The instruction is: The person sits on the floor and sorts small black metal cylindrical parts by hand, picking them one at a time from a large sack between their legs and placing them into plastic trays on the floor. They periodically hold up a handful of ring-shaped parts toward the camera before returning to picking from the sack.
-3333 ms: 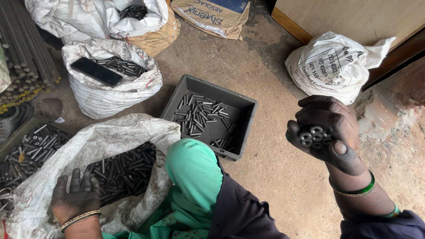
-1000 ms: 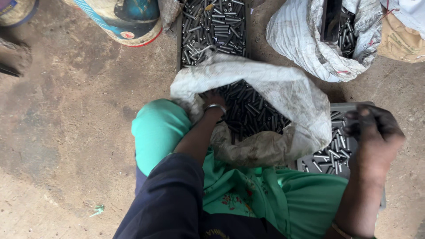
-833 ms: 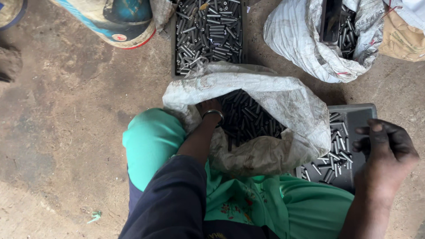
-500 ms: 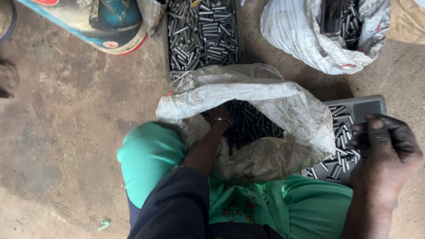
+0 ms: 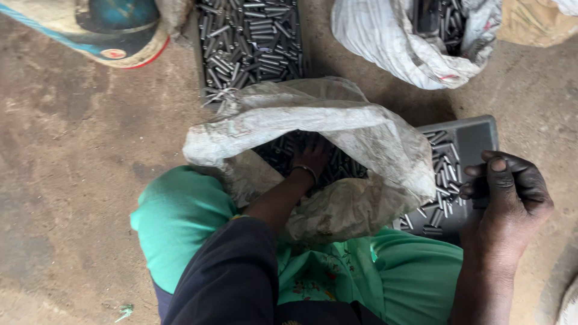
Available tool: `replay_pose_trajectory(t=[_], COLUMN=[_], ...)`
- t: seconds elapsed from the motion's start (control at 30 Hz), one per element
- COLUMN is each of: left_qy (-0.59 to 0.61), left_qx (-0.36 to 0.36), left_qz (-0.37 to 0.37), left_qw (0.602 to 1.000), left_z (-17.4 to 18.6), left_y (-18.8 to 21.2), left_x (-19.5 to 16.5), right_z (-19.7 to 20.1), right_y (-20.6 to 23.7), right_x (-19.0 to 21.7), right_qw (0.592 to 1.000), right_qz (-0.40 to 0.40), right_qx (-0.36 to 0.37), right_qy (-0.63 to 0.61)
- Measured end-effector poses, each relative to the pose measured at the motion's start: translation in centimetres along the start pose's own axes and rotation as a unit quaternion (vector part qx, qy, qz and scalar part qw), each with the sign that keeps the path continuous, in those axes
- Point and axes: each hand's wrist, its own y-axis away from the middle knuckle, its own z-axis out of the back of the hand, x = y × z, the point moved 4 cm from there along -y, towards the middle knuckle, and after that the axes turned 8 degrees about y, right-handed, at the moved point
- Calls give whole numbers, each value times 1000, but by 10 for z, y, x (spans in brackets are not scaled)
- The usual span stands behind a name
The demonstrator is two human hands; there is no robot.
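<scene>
Bare, stained concrete floor (image 5: 78,168) lies under soft daylight. A blue, white and red sack (image 5: 102,27) sits top left; a tan sack (image 5: 536,21) sits top right.

Left hand (image 5: 310,159) reaches forward and down, fingers buried, while right hand (image 5: 509,192) hovers, fingers curled closed.

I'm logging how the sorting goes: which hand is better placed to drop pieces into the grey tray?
Probably the right hand: it hovers closed directly over the grey tray, while the left hand is down inside the white sack.
</scene>
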Motion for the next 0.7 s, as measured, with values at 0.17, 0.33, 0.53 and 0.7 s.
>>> replay_pose_trajectory(t=[0.17, 0.33, 0.53, 0.7], left_qy=[-65, -102, -124, -162], left_qx=[207, 116, 122, 188], left_qz=[38, 8, -9, -46], left_qw=[975, 988, 985, 968], left_z=[-8, -1, 1, -1], left_y=[-7, -7, 5, 3], left_x=[-8, 6, 10, 8], right_z=[49, 111, 148, 145], right_y=[7, 22, 38, 38], right_x=[1, -15, -36, -31], right_qw=[987, 959, 954, 954], right_qz=[10, -56, -73, -81], right_qx=[-133, -184, -197, -187], right_qy=[-90, -208, -214, -219])
